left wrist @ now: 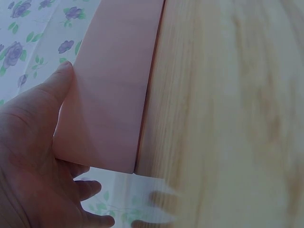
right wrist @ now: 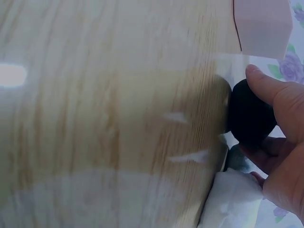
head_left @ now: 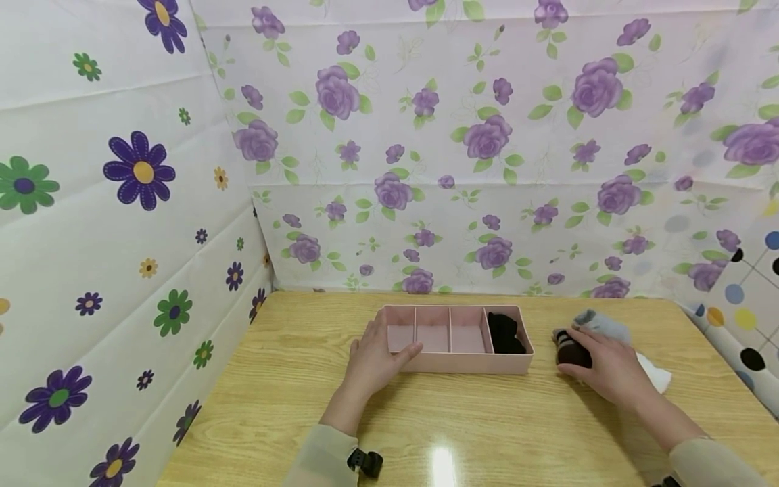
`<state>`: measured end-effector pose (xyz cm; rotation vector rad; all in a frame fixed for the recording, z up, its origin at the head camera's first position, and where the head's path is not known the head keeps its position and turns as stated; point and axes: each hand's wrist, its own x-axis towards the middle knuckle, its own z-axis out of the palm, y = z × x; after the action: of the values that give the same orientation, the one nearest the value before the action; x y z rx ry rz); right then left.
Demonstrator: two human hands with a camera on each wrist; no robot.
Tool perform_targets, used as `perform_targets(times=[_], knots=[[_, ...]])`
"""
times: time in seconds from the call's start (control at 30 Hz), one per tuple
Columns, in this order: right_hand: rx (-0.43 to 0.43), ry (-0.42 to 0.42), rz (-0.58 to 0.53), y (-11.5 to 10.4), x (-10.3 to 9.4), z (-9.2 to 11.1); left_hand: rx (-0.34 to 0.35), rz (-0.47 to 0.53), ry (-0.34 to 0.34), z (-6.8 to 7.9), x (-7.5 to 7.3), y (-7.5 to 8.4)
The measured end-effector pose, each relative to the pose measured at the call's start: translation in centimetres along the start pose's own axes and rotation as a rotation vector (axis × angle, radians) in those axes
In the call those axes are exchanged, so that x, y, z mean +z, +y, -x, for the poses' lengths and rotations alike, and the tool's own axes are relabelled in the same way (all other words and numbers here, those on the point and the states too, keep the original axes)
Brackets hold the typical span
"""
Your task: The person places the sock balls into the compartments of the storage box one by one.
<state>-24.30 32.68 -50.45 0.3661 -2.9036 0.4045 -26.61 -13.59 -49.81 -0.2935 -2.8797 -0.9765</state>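
Observation:
A long pink divided box [head_left: 462,364] lies across the wooden table. My left hand [head_left: 371,358] holds its left end, with the thumb over the front rim and the fingers round the end wall. Folded black socks [head_left: 505,333] fill the rightmost compartment. To the right of the box, my right hand [head_left: 611,368] grips a dark rolled pair of socks [head_left: 571,350] with grey stripes. Thumb and fingers close round that dark roll [right wrist: 251,114] in the right wrist view, low over the tabletop.
A grey-blue sock bundle [head_left: 608,326] lies just behind my right hand, and a white one [head_left: 657,374] beside it, partly covered by the hand. Flowered sheets [head_left: 395,230] hang behind the table and along its left side.

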Motion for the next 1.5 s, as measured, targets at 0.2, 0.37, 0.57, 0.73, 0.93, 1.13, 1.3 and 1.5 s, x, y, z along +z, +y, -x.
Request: perform_targets(times=[0.2,0.37,0.57,0.73,0.93,1.13,1.3,1.5], knots=[[0.03,0.008,-0.004,-0.2,0.0,-0.1,-0.004,0.001,-0.003,0.0,-0.1,0.1],[0.041,0.024,-0.05,-0.3,0.0,-0.3,-0.004,0.002,-0.005,-0.1,-0.1,0.1],[0.053,0.044,-0.099,-0.7,-0.3,-0.5,-0.008,0.002,-0.006,-0.3,0.0,0.0],[0.052,0.08,-0.113,-1.4,-0.7,-0.8,-0.009,0.011,-0.004,-0.3,0.0,0.0],[0.051,0.129,-0.168,-2.8,-1.1,-0.9,-0.009,0.011,0.001,-0.3,0.0,0.0],[0.043,0.153,-0.211,-4.2,-1.7,-1.1,-0.014,0.003,-0.006,-0.1,0.0,0.0],[0.025,0.17,-0.228,-5.1,-2.1,-1.4,-0.01,0.007,-0.005,-0.2,0.1,-0.2],[-0.009,0.194,-0.254,-6.4,-2.3,-2.0,-0.013,0.006,-0.003,-0.2,0.1,-0.2]])
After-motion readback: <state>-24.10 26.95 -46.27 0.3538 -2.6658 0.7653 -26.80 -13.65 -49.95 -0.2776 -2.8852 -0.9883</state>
